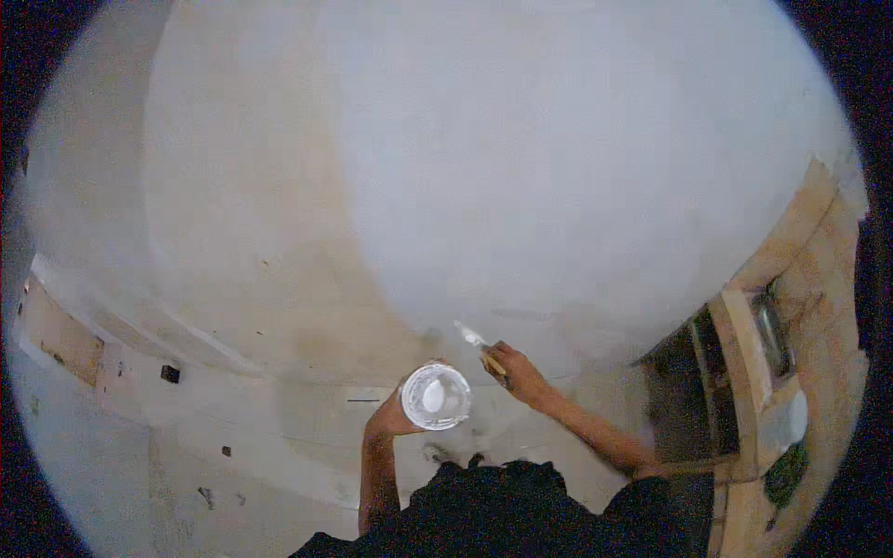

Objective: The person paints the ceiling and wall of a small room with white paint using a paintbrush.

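My left hand (pixel 395 415) is wrapped round the side of a round white tub (pixel 447 423), held upright in front of my body. White paint coats its inner wall, and a pool of it shows inside. Just right of the tub, my right hand (pixel 517 372) grips a paintbrush (pixel 471 334) by its tan handle. The white-coated end points up and left toward the wall (pixel 539 167), apart from the tub; whether it touches the wall I cannot tell. White covers the wall's middle and right, while a beige strip (pixel 270 214) stays bare on the left.
Small dark bits lie on the pale floor (pixel 288 437), among them a black box-like piece (pixel 170 374). At the right are a dark opening (pixel 677 409), a tan ledge (pixel 744 344), a pale rounded object (pixel 783 423) and a green plant (pixel 787 474).
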Action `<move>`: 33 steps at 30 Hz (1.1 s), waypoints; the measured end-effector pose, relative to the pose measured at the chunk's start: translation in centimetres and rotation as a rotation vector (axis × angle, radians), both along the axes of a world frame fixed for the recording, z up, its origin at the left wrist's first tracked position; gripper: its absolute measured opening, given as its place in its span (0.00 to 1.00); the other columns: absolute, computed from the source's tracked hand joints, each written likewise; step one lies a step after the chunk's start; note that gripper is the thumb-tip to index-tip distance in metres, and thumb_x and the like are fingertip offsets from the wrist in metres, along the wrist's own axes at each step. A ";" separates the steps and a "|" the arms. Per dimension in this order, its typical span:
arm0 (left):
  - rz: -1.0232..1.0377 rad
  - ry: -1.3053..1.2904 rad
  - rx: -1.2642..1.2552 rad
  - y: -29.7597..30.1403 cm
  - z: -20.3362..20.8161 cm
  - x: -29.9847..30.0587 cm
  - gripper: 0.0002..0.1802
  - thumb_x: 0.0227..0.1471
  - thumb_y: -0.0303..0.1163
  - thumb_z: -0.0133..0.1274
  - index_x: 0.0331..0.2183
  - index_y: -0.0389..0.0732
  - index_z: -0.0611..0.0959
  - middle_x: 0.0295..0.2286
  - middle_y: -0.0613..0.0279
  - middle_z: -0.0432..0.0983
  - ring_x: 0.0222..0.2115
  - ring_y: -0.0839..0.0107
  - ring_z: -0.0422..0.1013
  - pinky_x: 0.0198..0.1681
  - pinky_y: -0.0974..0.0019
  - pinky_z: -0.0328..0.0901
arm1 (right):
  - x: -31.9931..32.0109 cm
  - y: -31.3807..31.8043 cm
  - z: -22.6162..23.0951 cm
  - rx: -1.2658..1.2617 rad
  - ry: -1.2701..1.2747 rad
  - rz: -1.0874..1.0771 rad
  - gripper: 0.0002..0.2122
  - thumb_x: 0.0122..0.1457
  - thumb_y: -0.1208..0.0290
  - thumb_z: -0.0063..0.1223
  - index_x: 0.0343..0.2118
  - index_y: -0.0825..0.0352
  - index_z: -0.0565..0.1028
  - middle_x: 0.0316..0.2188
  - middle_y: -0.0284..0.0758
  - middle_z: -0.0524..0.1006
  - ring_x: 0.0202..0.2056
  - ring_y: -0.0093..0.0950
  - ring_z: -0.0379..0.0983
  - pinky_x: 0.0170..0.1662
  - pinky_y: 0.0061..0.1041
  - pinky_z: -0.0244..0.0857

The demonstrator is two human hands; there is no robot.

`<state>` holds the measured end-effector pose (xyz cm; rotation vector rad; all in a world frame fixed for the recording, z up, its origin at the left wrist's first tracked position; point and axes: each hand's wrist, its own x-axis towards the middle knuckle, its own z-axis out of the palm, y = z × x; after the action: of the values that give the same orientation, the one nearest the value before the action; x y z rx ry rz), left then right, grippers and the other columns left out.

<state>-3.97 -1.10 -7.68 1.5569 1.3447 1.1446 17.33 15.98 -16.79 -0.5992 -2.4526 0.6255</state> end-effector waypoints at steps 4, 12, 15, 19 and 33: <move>0.141 0.150 -0.016 -0.4 -1.1 1.9 0.48 0.25 0.42 0.75 0.50 0.38 0.70 0.47 0.57 0.71 0.50 0.65 0.67 0.57 0.61 0.59 | 5.0 -5.1 2.2 -0.573 0.615 -0.198 0.16 0.62 0.66 0.48 0.49 0.71 0.72 0.38 0.42 0.77 0.36 0.29 0.75 0.34 0.27 0.69; 0.462 0.140 -0.112 -2.2 -0.3 7.2 0.36 0.33 0.41 0.72 0.44 0.39 0.74 0.41 0.58 0.74 0.42 0.66 0.71 0.49 0.61 0.66 | 9.3 -10.8 2.9 -1.333 1.043 -0.323 0.18 0.60 0.64 0.51 0.48 0.71 0.71 0.40 0.40 0.78 0.34 0.26 0.75 0.33 0.24 0.67; 0.509 0.137 -0.199 -2.2 -0.5 7.5 0.35 0.33 0.39 0.72 0.44 0.39 0.74 0.40 0.58 0.75 0.42 0.66 0.71 0.48 0.61 0.66 | 10.0 -10.8 5.4 -1.396 0.946 -0.250 0.18 0.60 0.63 0.51 0.48 0.72 0.71 0.39 0.41 0.78 0.32 0.25 0.74 0.32 0.22 0.66; 0.523 0.259 -0.086 -2.0 -0.7 8.0 0.36 0.32 0.38 0.72 0.44 0.38 0.74 0.41 0.57 0.73 0.43 0.64 0.70 0.48 0.60 0.66 | 11.0 -9.4 6.2 -1.275 0.817 -0.117 0.18 0.59 0.63 0.52 0.44 0.74 0.73 0.36 0.43 0.78 0.29 0.24 0.74 0.29 0.22 0.67; 0.514 0.202 -0.043 -1.3 2.2 10.1 0.41 0.30 0.33 0.72 0.48 0.37 0.71 0.44 0.54 0.71 0.47 0.63 0.68 0.51 0.59 0.64 | 11.5 -8.1 8.8 -0.962 0.746 -0.148 0.19 0.57 0.66 0.56 0.43 0.79 0.73 0.29 0.47 0.78 0.24 0.33 0.77 0.27 0.27 0.72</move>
<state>6.11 -2.43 -5.45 1.3593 1.9686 1.2666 28.83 7.84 -7.99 -0.7016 -1.3087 1.6276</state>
